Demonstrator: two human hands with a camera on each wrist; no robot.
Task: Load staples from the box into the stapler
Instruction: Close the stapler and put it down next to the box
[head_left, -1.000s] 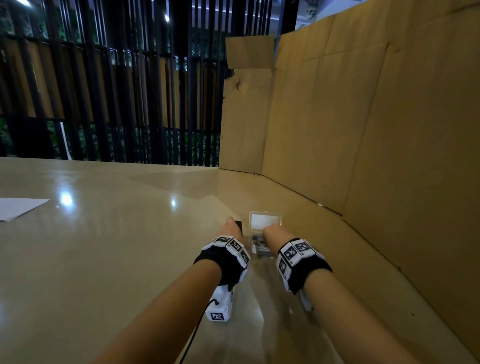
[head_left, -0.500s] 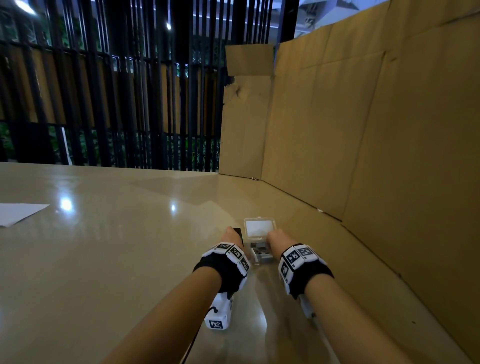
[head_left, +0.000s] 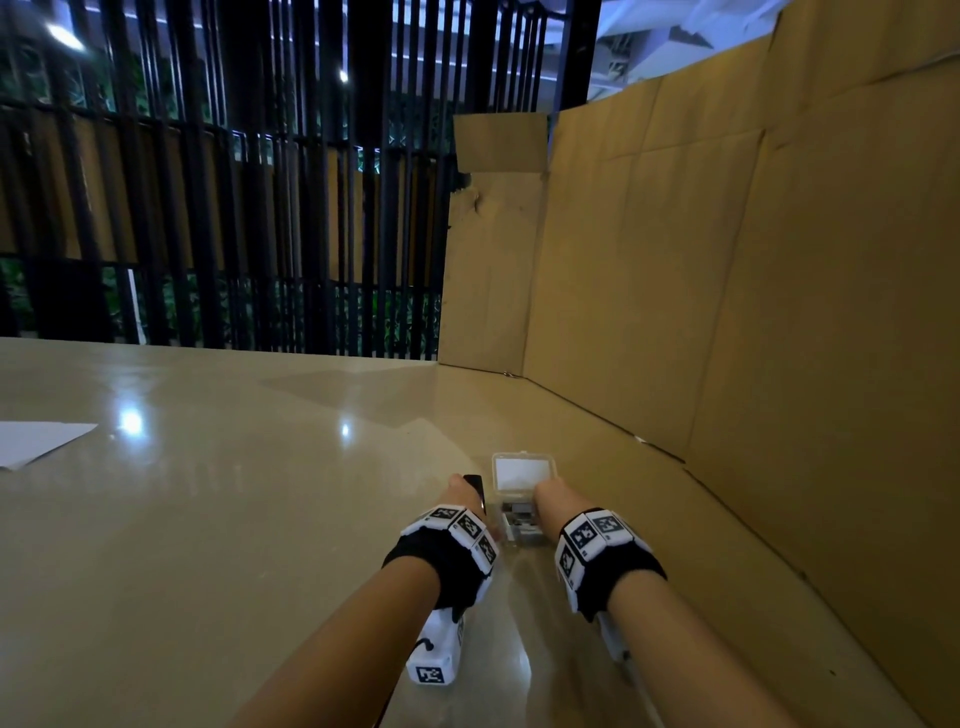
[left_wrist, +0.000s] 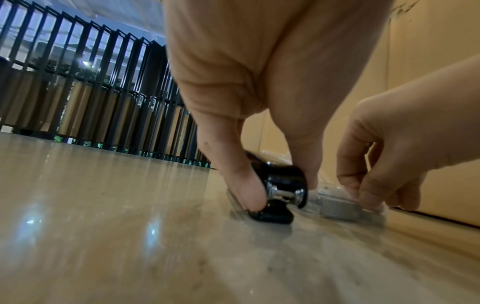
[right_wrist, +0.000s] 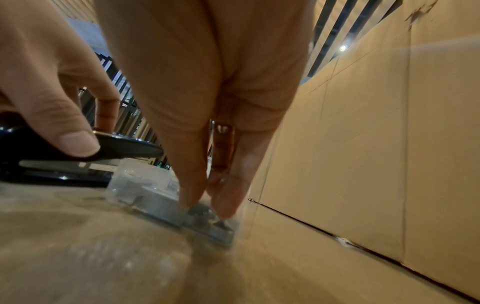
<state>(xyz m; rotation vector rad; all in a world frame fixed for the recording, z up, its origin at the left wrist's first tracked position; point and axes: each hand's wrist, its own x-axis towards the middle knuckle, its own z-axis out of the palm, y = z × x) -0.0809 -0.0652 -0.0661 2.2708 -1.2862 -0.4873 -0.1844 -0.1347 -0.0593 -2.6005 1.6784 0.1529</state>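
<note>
A black stapler (left_wrist: 283, 185) lies on the tan table, and my left hand (head_left: 460, 491) grips it with the thumb on one side and fingers on the other. Right beside it sits a small clear plastic staple box (head_left: 519, 525) with its lid (head_left: 524, 470) folded open away from me. My right hand (right_wrist: 205, 202) points down into the box. Its thumb and fingertips (right_wrist: 226, 203) close together on the grey staples (right_wrist: 205, 215) at the near right corner. The stapler (right_wrist: 78, 158) looks closed in the right wrist view.
A tall cardboard wall (head_left: 727, 312) runs along the right side and the back right, close to the box. A white sheet of paper (head_left: 36, 441) lies at the far left. Black railings (head_left: 234, 208) stand beyond the table's far edge.
Both hands stay at the stapler and the box. They and the box sit slightly lower in the head view, and the right fingers remain down in the box.
</note>
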